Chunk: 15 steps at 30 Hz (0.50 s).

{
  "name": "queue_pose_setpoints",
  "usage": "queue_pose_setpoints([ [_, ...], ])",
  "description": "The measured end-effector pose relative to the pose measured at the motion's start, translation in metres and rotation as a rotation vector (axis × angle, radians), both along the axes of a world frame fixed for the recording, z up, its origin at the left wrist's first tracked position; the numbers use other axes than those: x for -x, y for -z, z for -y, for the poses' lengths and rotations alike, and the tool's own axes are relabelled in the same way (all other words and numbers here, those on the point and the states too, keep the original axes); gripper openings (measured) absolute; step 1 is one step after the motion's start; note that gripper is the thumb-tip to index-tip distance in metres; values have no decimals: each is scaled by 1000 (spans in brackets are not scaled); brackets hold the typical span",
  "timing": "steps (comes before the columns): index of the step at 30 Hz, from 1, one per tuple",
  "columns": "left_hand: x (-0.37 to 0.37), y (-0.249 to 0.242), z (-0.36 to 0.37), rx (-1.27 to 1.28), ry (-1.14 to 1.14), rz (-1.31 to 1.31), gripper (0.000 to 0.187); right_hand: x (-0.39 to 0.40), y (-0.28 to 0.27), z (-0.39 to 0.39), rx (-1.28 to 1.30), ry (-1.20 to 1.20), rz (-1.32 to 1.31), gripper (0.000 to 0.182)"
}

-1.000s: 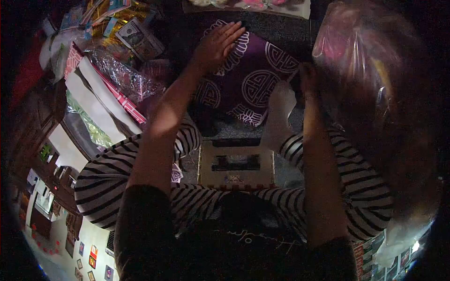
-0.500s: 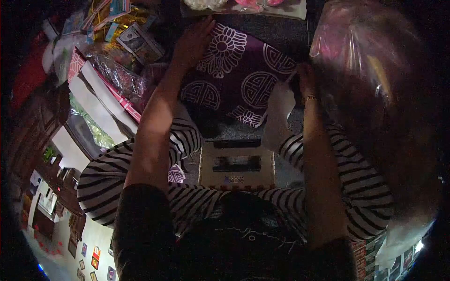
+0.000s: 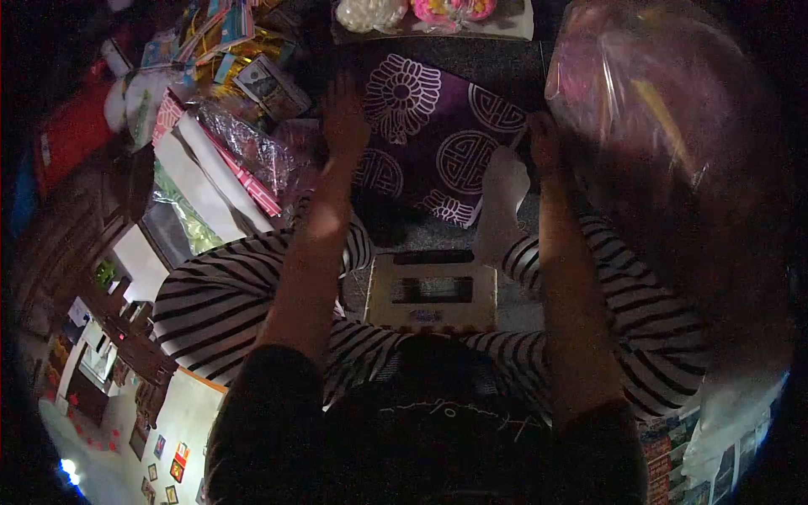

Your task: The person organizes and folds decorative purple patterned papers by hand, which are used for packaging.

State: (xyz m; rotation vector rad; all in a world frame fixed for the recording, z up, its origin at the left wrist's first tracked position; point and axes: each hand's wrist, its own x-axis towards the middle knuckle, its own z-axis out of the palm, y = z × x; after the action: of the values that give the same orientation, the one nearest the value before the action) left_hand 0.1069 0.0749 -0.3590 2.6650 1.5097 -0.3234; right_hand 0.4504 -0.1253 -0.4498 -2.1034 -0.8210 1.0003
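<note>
Cloth (image 3: 433,139): uneven pull may crease it.
Left hand (image 3: 344,126): at cloth's left edge, fingers seemingly apart.
Right hand (image 3: 545,145): fingers clamped on right corner.

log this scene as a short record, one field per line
centre: purple sheet with white patterns
left hand: fingers extended, at sheet's left edge
right hand: at sheet's right corner, grip unclear
between legs: pale slotted object
far side: white and pink bundles
right side: plastic bag
light: dim
</note>
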Motion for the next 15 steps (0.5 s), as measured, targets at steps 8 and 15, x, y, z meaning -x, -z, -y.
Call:
queue_pose_setpoints([
  [8, -20, 4, 114, 82, -204, 167, 49, 13, -36, -12, 100, 39, 155, 31],
  [15, -139, -18, 93, 299, 294, 525, 57, 17, -68, -21, -21, 138, -188, 26],
])
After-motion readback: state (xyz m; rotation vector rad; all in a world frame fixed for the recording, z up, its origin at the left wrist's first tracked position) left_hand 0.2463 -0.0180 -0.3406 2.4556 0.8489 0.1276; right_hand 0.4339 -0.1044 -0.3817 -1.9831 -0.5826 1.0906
